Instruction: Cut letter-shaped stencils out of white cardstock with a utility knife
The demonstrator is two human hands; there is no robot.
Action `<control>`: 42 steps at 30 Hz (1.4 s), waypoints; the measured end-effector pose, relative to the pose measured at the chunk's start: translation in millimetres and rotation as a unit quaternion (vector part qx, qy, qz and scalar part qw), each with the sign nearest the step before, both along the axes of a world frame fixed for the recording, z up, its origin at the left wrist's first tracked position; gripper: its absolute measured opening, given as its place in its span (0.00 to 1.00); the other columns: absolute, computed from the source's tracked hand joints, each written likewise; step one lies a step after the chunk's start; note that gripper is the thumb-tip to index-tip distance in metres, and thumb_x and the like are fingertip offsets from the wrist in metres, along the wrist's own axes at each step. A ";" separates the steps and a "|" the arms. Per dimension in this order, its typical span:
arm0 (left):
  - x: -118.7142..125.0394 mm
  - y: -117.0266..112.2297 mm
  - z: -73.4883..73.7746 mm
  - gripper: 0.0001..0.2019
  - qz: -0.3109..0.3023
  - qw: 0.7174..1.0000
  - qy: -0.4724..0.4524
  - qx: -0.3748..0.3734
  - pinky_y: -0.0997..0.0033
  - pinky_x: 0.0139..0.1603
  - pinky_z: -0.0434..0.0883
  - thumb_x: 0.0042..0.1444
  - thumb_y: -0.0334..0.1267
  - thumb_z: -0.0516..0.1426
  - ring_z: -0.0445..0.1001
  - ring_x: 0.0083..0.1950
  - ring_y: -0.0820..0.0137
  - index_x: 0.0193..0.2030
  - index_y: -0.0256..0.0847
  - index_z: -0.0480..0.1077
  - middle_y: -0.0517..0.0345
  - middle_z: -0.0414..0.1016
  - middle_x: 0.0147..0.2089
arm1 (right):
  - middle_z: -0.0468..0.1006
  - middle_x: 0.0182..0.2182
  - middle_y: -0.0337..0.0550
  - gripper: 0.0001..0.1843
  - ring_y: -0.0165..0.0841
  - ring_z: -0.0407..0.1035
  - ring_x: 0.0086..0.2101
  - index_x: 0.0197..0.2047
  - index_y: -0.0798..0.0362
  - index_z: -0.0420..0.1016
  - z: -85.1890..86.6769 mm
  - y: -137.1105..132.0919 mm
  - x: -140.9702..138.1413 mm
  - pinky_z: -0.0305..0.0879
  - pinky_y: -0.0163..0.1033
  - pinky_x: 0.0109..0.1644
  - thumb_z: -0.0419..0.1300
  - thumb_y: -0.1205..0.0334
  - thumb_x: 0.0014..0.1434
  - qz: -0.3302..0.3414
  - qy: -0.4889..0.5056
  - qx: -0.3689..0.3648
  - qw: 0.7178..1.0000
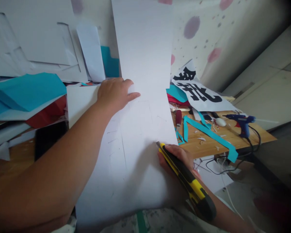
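A large white sheet of card or foam board (140,184) lies in front of me, with thin pencil lines and cut marks on its surface. My left hand (116,92) rests on its far part, thumb and forefinger apart; the other fingers are mostly hidden. Close by that hand, a tall white panel (143,42) rises toward the wall. In my right hand (178,158), the fingers are wrapped round a black and yellow utility knife (184,178). Its tip points away from me, just over the right half of the sheet; whether it touches is unclear.
To the right, the wooden table (208,142) holds a blue glue gun (242,123) with a cord, turquoise strips (210,137), a red-handled tool (178,118) and paper printed with black characters (196,90). Turquoise paper (31,90) and a dark flat object (49,139) lie left.
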State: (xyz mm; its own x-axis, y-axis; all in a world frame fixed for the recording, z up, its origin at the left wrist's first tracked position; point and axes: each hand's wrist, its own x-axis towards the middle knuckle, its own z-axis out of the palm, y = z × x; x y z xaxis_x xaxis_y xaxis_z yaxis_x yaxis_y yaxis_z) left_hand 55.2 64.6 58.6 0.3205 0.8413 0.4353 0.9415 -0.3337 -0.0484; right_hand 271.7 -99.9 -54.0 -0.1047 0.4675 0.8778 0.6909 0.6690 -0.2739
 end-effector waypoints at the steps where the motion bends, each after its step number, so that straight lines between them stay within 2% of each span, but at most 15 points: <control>1: 0.0 -0.6 0.7 0.27 0.001 1.000 -0.002 -0.005 0.56 0.50 0.63 0.61 0.58 0.46 0.70 0.54 0.51 0.57 0.43 0.67 0.47 0.73 0.51 | 0.81 0.29 0.41 0.18 0.35 0.78 0.25 0.44 0.49 0.71 0.3 -1.1 0.5 0.76 0.35 0.29 0.66 0.68 0.48 0.005 -0.001 -0.004 1.000; 11: -2.2 -1.4 -0.4 0.27 -0.015 0.994 -0.077 -0.074 0.49 0.57 0.57 0.61 0.57 0.48 0.63 0.58 0.50 0.61 0.43 0.64 0.47 0.68 0.57 | 0.82 0.30 0.41 0.20 0.38 0.80 0.30 0.44 0.48 0.71 -9.4 -17.5 5.8 0.78 0.38 0.33 0.67 0.68 0.47 0.007 0.011 -0.041 0.999; 19: -1.6 -1.1 1.1 0.28 -0.020 0.996 -0.076 -0.051 0.50 0.55 0.60 0.58 0.58 0.49 0.66 0.56 0.50 0.58 0.43 0.67 0.48 0.71 0.52 | 0.82 0.30 0.34 0.25 0.39 0.80 0.33 0.46 0.46 0.70 -20.7 -29.9 13.1 0.78 0.37 0.33 0.68 0.69 0.44 0.013 -0.005 -0.064 0.998; 22: -1.4 -0.4 0.6 0.28 -0.025 0.995 -0.081 -0.053 0.49 0.55 0.60 0.57 0.58 0.49 0.65 0.57 0.49 0.58 0.43 0.67 0.47 0.70 0.52 | 0.82 0.30 0.34 0.21 0.39 0.80 0.33 0.44 0.44 0.71 -22.7 -34.1 13.6 0.78 0.38 0.33 0.68 0.66 0.46 0.004 0.019 -0.090 0.996; 26: -1.2 -0.2 -0.4 0.28 -0.020 0.994 -0.087 -0.067 0.50 0.56 0.58 0.58 0.58 0.48 0.64 0.57 0.49 0.59 0.45 0.66 0.48 0.69 0.54 | 0.82 0.31 0.35 0.17 0.38 0.79 0.28 0.43 0.43 0.71 -22.0 -35.4 12.7 0.77 0.41 0.29 0.66 0.61 0.49 -0.058 0.108 -0.121 0.985; 30: -1.0 -1.6 -0.1 0.28 -0.015 0.995 -0.079 -0.063 0.51 0.55 0.59 0.58 0.59 0.47 0.64 0.56 0.50 0.59 0.45 0.66 0.48 0.70 0.54 | 0.81 0.29 0.34 0.16 0.37 0.77 0.26 0.42 0.41 0.72 -12.4 -31.8 10.8 0.76 0.41 0.27 0.66 0.63 0.50 -0.051 0.092 -0.134 0.985; 36: -0.5 -3.6 0.4 0.27 -0.016 0.997 -0.064 -0.046 0.50 0.52 0.62 0.60 0.57 0.48 0.67 0.54 0.50 0.57 0.43 0.68 0.45 0.71 0.54 | 0.81 0.29 0.37 0.18 0.39 0.77 0.26 0.44 0.42 0.72 -6.1 -24.4 7.5 0.77 0.41 0.28 0.66 0.66 0.50 -0.025 0.055 -0.088 0.994; 42: -0.1 -4.0 1.0 0.26 -0.006 0.997 -0.062 -0.051 0.52 0.53 0.62 0.59 0.58 0.48 0.67 0.55 0.52 0.58 0.49 0.67 0.49 0.71 0.55 | 0.81 0.28 0.39 0.20 0.36 0.78 0.26 0.45 0.47 0.71 -4.0 -17.6 7.6 0.75 0.35 0.28 0.66 0.70 0.47 0.014 -0.011 -0.043 0.999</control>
State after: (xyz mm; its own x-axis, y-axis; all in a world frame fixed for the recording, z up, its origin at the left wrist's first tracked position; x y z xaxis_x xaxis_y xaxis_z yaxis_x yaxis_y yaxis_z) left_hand 55.1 60.6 59.5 0.2798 0.8796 0.3847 0.9339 -0.3423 0.1033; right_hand 279.3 -117.5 -58.0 -0.1370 0.5374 0.8321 0.6784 0.6630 -0.3166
